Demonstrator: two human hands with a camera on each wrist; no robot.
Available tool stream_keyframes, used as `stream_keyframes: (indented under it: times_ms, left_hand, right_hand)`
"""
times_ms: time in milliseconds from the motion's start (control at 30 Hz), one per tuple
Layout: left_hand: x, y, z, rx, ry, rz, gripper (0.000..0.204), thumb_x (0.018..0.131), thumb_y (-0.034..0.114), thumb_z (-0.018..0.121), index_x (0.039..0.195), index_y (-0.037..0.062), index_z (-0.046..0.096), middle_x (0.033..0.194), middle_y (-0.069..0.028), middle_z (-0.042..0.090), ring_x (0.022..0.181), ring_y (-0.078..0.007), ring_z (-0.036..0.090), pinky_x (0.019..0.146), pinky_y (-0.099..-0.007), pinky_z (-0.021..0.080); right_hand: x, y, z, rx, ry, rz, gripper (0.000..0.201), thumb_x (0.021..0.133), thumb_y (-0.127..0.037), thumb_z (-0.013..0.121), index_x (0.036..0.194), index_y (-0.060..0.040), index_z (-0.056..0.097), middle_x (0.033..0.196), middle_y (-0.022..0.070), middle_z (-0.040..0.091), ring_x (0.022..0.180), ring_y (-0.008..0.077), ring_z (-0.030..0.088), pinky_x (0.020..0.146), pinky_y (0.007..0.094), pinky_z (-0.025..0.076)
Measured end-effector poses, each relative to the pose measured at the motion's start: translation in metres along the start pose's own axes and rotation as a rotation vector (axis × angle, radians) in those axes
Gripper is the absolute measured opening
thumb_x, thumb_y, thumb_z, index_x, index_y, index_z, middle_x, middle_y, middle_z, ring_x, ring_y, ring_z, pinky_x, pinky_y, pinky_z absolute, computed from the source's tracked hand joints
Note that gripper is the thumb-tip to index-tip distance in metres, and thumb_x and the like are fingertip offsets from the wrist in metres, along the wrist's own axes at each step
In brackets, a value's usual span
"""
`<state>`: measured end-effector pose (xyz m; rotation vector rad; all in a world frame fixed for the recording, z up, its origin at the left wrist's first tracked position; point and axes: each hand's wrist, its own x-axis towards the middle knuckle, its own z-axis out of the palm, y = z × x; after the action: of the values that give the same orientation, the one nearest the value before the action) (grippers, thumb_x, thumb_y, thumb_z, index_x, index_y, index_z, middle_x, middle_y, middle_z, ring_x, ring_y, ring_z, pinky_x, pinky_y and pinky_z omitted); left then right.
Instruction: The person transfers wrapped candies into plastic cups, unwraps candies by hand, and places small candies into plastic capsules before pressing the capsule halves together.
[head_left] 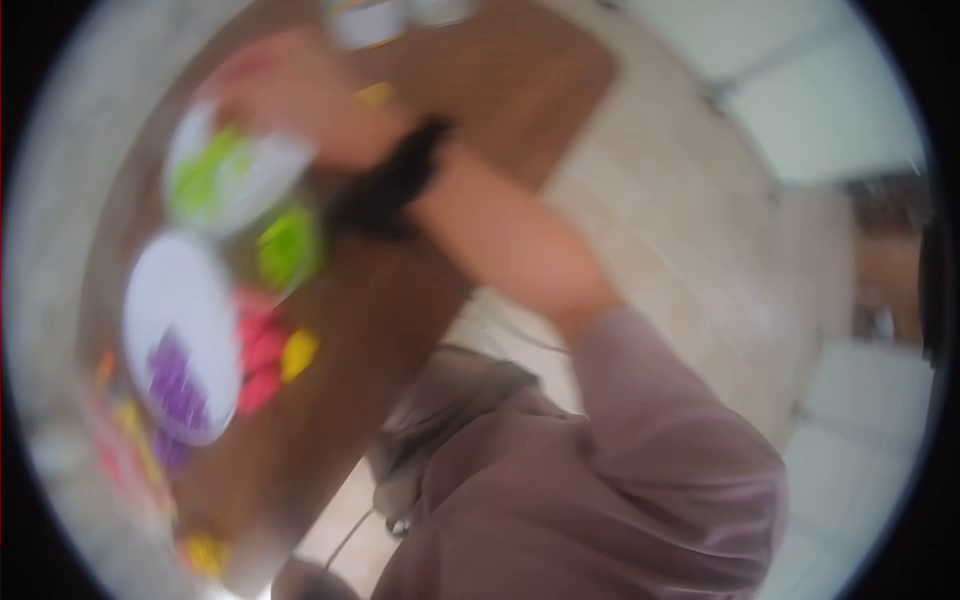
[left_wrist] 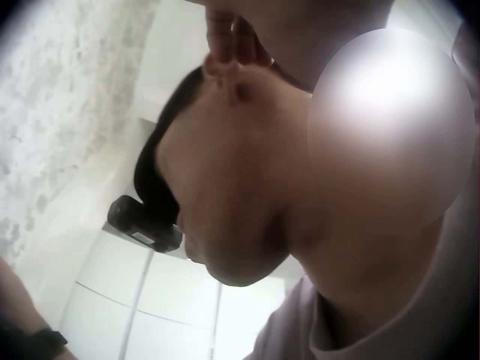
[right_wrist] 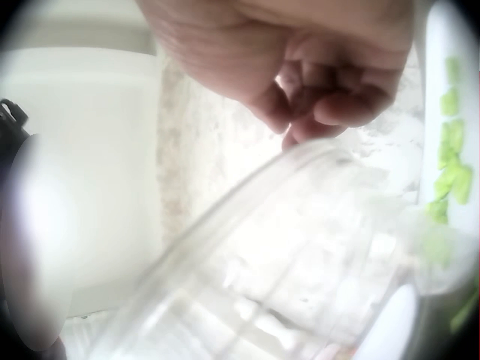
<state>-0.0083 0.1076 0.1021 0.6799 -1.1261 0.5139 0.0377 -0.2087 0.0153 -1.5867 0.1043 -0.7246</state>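
In the blurred head view my right hand [head_left: 290,90] is over the upper edge of a white plate [head_left: 180,195] with light green pieces [head_left: 205,175]. The right wrist view shows that hand [right_wrist: 300,82] with bent fingers, pinching the rim of a clear plastic container [right_wrist: 262,255]. More green pieces [right_wrist: 450,161] lie on a white surface at the right. My left hand [left_wrist: 285,30] is raised beside the person's head in the left wrist view; its fingertips are at the ear, and how far they curl is unclear.
On the brown table [head_left: 380,320] are a white plate [head_left: 180,290] with purple pieces, a bright green item [head_left: 285,248], red pieces [head_left: 260,350] and yellow ones [head_left: 300,355]. White containers [head_left: 365,22] stand at the top edge. Pale chairs or panels [head_left: 830,110] show at the right.
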Motion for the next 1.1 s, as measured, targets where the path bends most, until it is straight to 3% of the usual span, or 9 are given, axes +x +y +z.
stream_keyframes:
  times_ms: [67, 167, 667, 800, 867, 900, 933, 1000, 1100]
  left_hand:
    - [-0.019, -0.024, 0.016, -0.139, 0.019, -0.077, 0.021, 0.099, 0.017, 0.056, 0.113, 0.0039, 0.064, 0.11, -0.0081, 0.069, 0.097, -0.0213, 0.06, 0.08, -0.0356, 0.049]
    - [-0.031, -0.049, 0.026, -0.193, -0.031, -0.127, 0.021, 0.099, 0.016, 0.056, 0.113, 0.0033, 0.064, 0.109, -0.0088, 0.069, 0.096, -0.0216, 0.061, 0.08, -0.0354, 0.05]
    - [-0.081, -0.117, 0.02, 0.093, -0.493, -0.312, 0.021, 0.097, 0.01, 0.059, 0.114, 0.0005, 0.065, 0.106, -0.012, 0.07, 0.088, -0.023, 0.065, 0.08, -0.0343, 0.054]
    - [-0.054, -0.07, -0.043, 0.496, -0.703, -0.395, 0.021, 0.096, 0.008, 0.059, 0.115, -0.0003, 0.065, 0.105, -0.0129, 0.07, 0.086, -0.0233, 0.066, 0.08, -0.034, 0.055]
    - [-0.031, 0.002, -0.078, 0.851, -0.766, -0.484, 0.021, 0.096, 0.007, 0.06, 0.115, -0.0007, 0.065, 0.105, -0.0133, 0.07, 0.085, -0.0235, 0.067, 0.08, -0.0339, 0.055]
    - [-0.004, -0.015, -0.015, 0.867, -1.132, -0.472, 0.016, 0.09, 0.004, 0.066, 0.105, -0.0013, 0.068, 0.087, -0.0148, 0.07, 0.072, -0.0247, 0.066, 0.067, -0.0357, 0.053]
    - [-0.014, -0.019, -0.014, 0.936, -1.154, -0.478, 0.015, 0.085, 0.0, 0.071, 0.1, -0.0009, 0.067, 0.081, -0.0137, 0.066, 0.068, -0.0252, 0.064, 0.061, -0.0359, 0.048]
    - [-0.033, -0.02, -0.028, 0.99, -1.169, -0.619, 0.022, 0.086, 0.006, 0.075, 0.107, 0.0024, 0.067, 0.081, -0.0107, 0.065, 0.067, -0.0265, 0.064, 0.059, -0.0377, 0.05]
    - [-0.056, -0.009, -0.036, 1.035, -1.057, -0.779, 0.028, 0.088, 0.01, 0.075, 0.113, 0.004, 0.065, 0.081, -0.0103, 0.065, 0.067, -0.0272, 0.066, 0.058, -0.0394, 0.051]
  right_hand:
    - [0.003, -0.005, 0.006, 0.118, 0.083, 0.112, 0.021, 0.086, -0.016, 0.072, 0.091, 0.0044, 0.077, 0.077, 0.0104, 0.076, 0.067, 0.0132, 0.07, 0.064, 0.0289, 0.056]
    - [0.005, 0.002, 0.008, 0.317, 0.092, 0.034, 0.014, 0.085, -0.004, 0.07, 0.076, 0.0061, 0.07, 0.068, 0.0141, 0.072, 0.053, 0.0136, 0.065, 0.048, 0.028, 0.048]
    - [0.019, 0.019, 0.008, 0.344, 0.126, 0.021, 0.014, 0.082, -0.005, 0.07, 0.076, 0.007, 0.071, 0.067, 0.0131, 0.071, 0.056, 0.0161, 0.067, 0.053, 0.0296, 0.052]
    - [0.028, 0.033, 0.01, 0.068, 0.178, -0.02, 0.016, 0.076, -0.011, 0.078, 0.081, 0.003, 0.075, 0.075, 0.0109, 0.075, 0.06, 0.0157, 0.069, 0.055, 0.032, 0.055]
    - [0.03, 0.061, 0.004, -0.175, 0.117, -0.299, 0.025, 0.075, -0.013, 0.079, 0.096, -0.0021, 0.076, 0.089, 0.0111, 0.075, 0.079, 0.0204, 0.072, 0.071, 0.0335, 0.059]
    - [0.0, 0.019, -0.012, -0.035, 0.039, -0.106, 0.029, 0.08, -0.009, 0.072, 0.107, -0.003, 0.074, 0.091, 0.0115, 0.074, 0.081, 0.0209, 0.072, 0.077, 0.0335, 0.06]
    - [-0.014, -0.012, -0.013, -0.148, -0.067, 0.008, 0.031, 0.086, -0.007, 0.065, 0.116, -0.0017, 0.071, 0.102, 0.0121, 0.074, 0.08, 0.0227, 0.073, 0.078, 0.0339, 0.06]
    - [0.008, -0.012, 0.019, 0.345, -0.075, 0.174, 0.017, 0.102, -0.013, 0.061, 0.101, 0.0004, 0.07, 0.079, 0.0026, 0.065, 0.06, 0.0064, 0.053, 0.054, 0.0202, 0.038]
    - [-0.005, -0.041, 0.017, 0.286, 0.032, 0.203, 0.02, 0.102, -0.015, 0.061, 0.094, 0.001, 0.07, 0.071, 0.0014, 0.061, 0.055, 0.0049, 0.047, 0.048, 0.021, 0.032]
